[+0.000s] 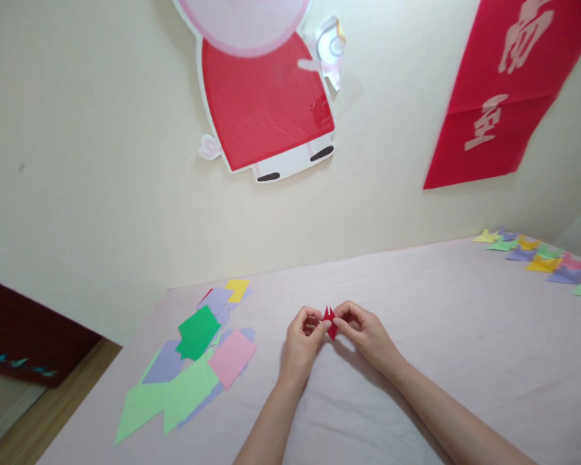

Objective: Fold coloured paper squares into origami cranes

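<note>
Between my two hands is a small piece of folded red paper [331, 329], shaped like a narrow diamond with two points at its upper end. My left hand [304, 332] pinches its left side between thumb and fingers. On the right side, my right hand [363, 329] grips it the same way, thumb in front. Both hands are just above the pale cloth surface [368, 413]. The fingertips hide part of the paper's edges.
Loose coloured sheets, including a green one [199, 332] and a pink one [232, 358], lie spread at the left. Several folded paper figures [545, 263] stand in rows at the far right. A wall [101, 161] with a red banner [494, 110] rises behind.
</note>
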`<state>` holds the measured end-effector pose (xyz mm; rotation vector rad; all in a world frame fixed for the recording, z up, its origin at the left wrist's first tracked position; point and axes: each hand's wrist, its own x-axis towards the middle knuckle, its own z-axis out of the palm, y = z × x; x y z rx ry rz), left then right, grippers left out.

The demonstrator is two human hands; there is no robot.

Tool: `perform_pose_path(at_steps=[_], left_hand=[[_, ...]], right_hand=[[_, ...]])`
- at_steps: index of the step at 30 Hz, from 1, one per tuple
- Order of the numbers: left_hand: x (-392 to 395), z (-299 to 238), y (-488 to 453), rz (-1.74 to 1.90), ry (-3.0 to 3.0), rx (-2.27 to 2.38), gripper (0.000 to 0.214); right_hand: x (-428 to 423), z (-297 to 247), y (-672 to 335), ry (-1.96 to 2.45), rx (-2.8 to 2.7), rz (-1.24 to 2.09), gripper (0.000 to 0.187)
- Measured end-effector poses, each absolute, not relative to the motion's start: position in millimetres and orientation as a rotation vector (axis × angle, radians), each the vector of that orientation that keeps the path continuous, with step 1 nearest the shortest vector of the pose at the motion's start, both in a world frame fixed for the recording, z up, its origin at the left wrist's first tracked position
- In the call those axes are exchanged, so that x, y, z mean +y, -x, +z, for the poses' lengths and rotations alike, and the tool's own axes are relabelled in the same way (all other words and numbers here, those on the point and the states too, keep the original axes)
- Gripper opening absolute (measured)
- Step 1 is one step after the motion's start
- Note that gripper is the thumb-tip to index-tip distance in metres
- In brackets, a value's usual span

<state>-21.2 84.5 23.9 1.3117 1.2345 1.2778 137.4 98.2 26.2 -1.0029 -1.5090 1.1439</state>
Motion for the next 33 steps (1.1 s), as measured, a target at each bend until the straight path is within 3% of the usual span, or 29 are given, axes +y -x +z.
perform_pose_path(at_steps=[22, 25, 29, 33], left_hand=[[81.9, 22.6, 16.5, 1.360, -1.289, 1.277, 0.011], [82.6, 22.9, 18.1, 1.304, -1.314, 1.232, 0.020], [81.7, 26.4, 19.2, 1.196, -1.459, 1.235, 0.010], [80.6, 25.8, 19.3, 1.216, -1.509, 1.288, 0.017]], right_hand=[[100.5, 23.0, -136.9, 0.967, -1.359, 1.288, 0.021], [101.3, 22.5, -138.0, 0.944, -1.372, 1.301, 0.018], [101.2, 23.3, -139.2, 0.961, -1.418, 1.287, 0.017], [101.8, 24.0, -139.5, 0.996, -1.420, 1.257, 0.019]])
